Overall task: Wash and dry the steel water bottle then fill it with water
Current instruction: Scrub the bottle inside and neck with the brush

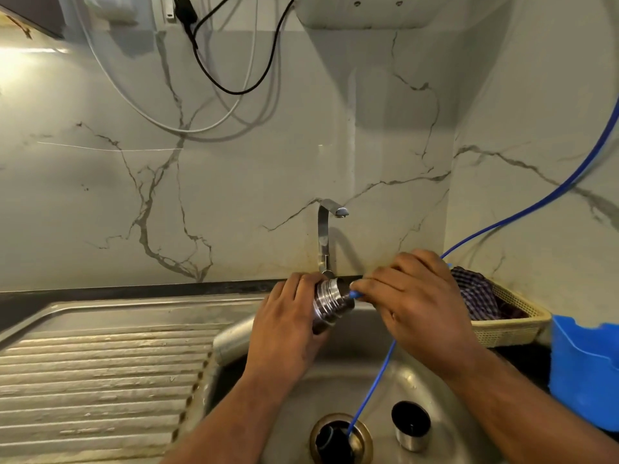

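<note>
Left fingers (302, 283) wrap the bottle (330, 304), held tilted over the sink (422, 376). Right fingers (371, 283) pinch a blue tube (356, 294) at its mouth. This looks like filling, or perhaps a rinse. Next, the tip needs seating inside the mouth and the bottle tipped upright.

The bottle (330, 304) is bare steel, uncapped, with a ribbed, threaded neck; it is tilted above the sink (418, 380), mouth up and to the right, its lower body hidden in the left hand (288, 326) that grips it; the end of a thin blue tube (355, 295) meets the mouth's rim (no water can be made out), pinched by the right hand (418, 306); the cap (411, 425), a small steel cup with a dark inside, stands open end up on the sink floor, near the drain (330, 442).
</note>
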The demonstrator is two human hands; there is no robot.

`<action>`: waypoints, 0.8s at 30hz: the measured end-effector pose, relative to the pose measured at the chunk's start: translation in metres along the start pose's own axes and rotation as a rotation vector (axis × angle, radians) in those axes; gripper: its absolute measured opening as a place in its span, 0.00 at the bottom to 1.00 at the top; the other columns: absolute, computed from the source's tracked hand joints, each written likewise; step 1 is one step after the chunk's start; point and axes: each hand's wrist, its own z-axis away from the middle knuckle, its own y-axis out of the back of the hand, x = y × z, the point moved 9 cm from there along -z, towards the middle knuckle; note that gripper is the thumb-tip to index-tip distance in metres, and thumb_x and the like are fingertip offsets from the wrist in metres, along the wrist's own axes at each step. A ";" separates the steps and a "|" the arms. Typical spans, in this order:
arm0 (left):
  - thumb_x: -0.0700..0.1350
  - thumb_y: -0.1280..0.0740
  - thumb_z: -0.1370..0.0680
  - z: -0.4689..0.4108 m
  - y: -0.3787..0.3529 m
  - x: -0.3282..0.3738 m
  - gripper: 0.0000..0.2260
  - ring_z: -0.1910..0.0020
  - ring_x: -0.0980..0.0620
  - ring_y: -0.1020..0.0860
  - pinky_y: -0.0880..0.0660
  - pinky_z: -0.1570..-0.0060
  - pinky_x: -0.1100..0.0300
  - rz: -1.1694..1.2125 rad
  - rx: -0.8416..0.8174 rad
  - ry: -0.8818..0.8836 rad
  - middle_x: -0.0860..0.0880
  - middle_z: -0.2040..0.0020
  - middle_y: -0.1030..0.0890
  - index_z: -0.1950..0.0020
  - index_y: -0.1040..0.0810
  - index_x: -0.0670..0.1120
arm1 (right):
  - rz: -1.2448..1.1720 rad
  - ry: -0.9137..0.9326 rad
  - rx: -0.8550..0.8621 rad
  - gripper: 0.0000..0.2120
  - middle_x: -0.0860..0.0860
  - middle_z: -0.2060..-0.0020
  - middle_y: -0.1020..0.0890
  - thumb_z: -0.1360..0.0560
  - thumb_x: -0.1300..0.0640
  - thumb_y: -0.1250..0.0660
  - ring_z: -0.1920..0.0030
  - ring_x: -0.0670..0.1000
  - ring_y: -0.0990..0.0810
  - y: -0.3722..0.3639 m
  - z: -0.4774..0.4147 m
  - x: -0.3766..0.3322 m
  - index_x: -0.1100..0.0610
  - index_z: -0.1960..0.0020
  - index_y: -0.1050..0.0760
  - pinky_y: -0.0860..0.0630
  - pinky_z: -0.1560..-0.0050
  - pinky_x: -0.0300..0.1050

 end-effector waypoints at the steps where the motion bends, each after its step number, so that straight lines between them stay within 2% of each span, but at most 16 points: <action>1: 0.54 0.20 0.33 0.001 0.000 0.001 0.38 0.40 0.56 0.27 0.26 0.38 0.58 0.021 -0.002 0.005 0.56 0.37 0.27 0.30 0.36 0.56 | 0.004 0.018 -0.006 0.11 0.47 0.58 0.15 0.31 0.58 0.24 0.59 0.52 0.20 0.002 -0.001 -0.006 0.51 0.50 0.16 0.31 0.51 0.49; 3: 0.54 0.20 0.33 0.004 -0.002 0.003 0.37 0.38 0.55 0.27 0.27 0.36 0.56 0.002 -0.022 -0.029 0.56 0.36 0.27 0.29 0.36 0.57 | 0.019 -0.006 -0.123 0.05 0.45 0.65 0.18 0.29 0.52 0.23 0.65 0.50 0.22 -0.003 -0.004 -0.015 0.48 0.55 0.17 0.32 0.61 0.45; 4: 0.53 0.20 0.33 0.005 -0.003 0.005 0.37 0.37 0.55 0.27 0.28 0.33 0.55 -0.029 -0.034 -0.054 0.56 0.35 0.27 0.29 0.36 0.58 | 0.007 -0.065 -0.225 0.06 0.46 0.66 0.19 0.25 0.46 0.27 0.67 0.49 0.23 -0.011 -0.005 -0.014 0.47 0.55 0.19 0.35 0.65 0.42; 6: 0.52 0.19 0.35 0.004 -0.003 0.006 0.38 0.36 0.54 0.27 0.30 0.30 0.51 -0.096 -0.038 -0.101 0.56 0.35 0.26 0.30 0.33 0.58 | -0.156 -0.250 -0.413 0.14 0.46 0.61 0.20 0.17 0.40 0.42 0.62 0.47 0.23 -0.032 0.005 -0.002 0.46 0.49 0.21 0.33 0.65 0.41; 7: 0.51 0.18 0.36 0.003 -0.002 0.007 0.38 0.36 0.53 0.26 0.30 0.30 0.50 -0.118 -0.031 -0.119 0.56 0.35 0.25 0.31 0.32 0.58 | -0.201 -0.279 -0.409 0.16 0.45 0.59 0.19 0.16 0.39 0.45 0.60 0.46 0.22 -0.035 0.008 0.002 0.45 0.47 0.22 0.30 0.63 0.42; 9: 0.51 0.18 0.36 0.000 0.000 0.007 0.38 0.37 0.53 0.25 0.29 0.31 0.50 -0.121 -0.010 -0.118 0.55 0.36 0.24 0.32 0.33 0.57 | -0.207 -0.272 -0.383 0.15 0.43 0.58 0.18 0.17 0.38 0.43 0.60 0.45 0.22 -0.034 0.008 0.006 0.43 0.46 0.21 0.28 0.61 0.41; 11: 0.52 0.19 0.34 -0.002 0.002 0.001 0.37 0.37 0.53 0.26 0.30 0.31 0.52 -0.101 0.004 -0.093 0.55 0.35 0.25 0.31 0.34 0.58 | -0.086 -0.124 -0.261 0.09 0.41 0.59 0.17 0.22 0.40 0.33 0.62 0.44 0.21 -0.027 0.000 0.000 0.43 0.47 0.19 0.29 0.60 0.39; 12: 0.53 0.20 0.32 -0.002 0.003 -0.002 0.36 0.37 0.54 0.27 0.32 0.30 0.53 -0.097 0.001 -0.082 0.56 0.35 0.26 0.30 0.35 0.58 | -0.079 -0.091 -0.210 0.09 0.41 0.59 0.17 0.26 0.42 0.28 0.62 0.44 0.20 -0.023 -0.002 0.001 0.43 0.47 0.18 0.28 0.58 0.41; 15: 0.55 0.22 0.29 -0.002 0.004 -0.010 0.36 0.33 0.55 0.30 0.37 0.27 0.54 -0.099 -0.003 -0.058 0.57 0.32 0.30 0.28 0.39 0.60 | -0.156 -0.050 -0.144 0.11 0.41 0.60 0.17 0.30 0.49 0.22 0.61 0.47 0.20 -0.022 -0.001 0.004 0.45 0.49 0.18 0.29 0.55 0.45; 17: 0.54 0.22 0.29 -0.003 0.005 -0.008 0.36 0.33 0.55 0.31 0.38 0.26 0.53 -0.101 -0.006 -0.062 0.57 0.31 0.30 0.28 0.39 0.60 | -0.138 -0.053 -0.132 0.03 0.41 0.65 0.18 0.25 0.47 0.26 0.65 0.46 0.22 -0.021 0.001 0.004 0.45 0.53 0.17 0.34 0.60 0.41; 20: 0.53 0.20 0.32 -0.002 0.005 -0.002 0.38 0.35 0.53 0.28 0.34 0.29 0.51 -0.122 -0.002 -0.087 0.56 0.34 0.27 0.29 0.37 0.60 | -0.126 -0.258 -0.190 0.17 0.43 0.70 0.23 0.17 0.41 0.43 0.70 0.45 0.27 -0.025 0.003 0.011 0.45 0.56 0.21 0.42 0.71 0.37; 22: 0.53 0.19 0.33 -0.001 0.003 -0.001 0.38 0.35 0.53 0.28 0.33 0.29 0.50 -0.141 -0.003 -0.109 0.56 0.34 0.26 0.29 0.36 0.59 | -0.237 -0.377 -0.312 0.18 0.44 0.66 0.23 0.17 0.38 0.49 0.65 0.44 0.25 -0.036 0.010 0.018 0.45 0.52 0.25 0.38 0.69 0.37; 24: 0.53 0.21 0.31 -0.001 0.004 -0.002 0.37 0.33 0.53 0.29 0.35 0.28 0.50 -0.148 0.004 -0.108 0.56 0.32 0.28 0.28 0.37 0.59 | -0.293 -0.391 -0.368 0.15 0.42 0.63 0.23 0.18 0.36 0.47 0.62 0.43 0.24 -0.042 0.013 0.020 0.43 0.49 0.27 0.35 0.67 0.34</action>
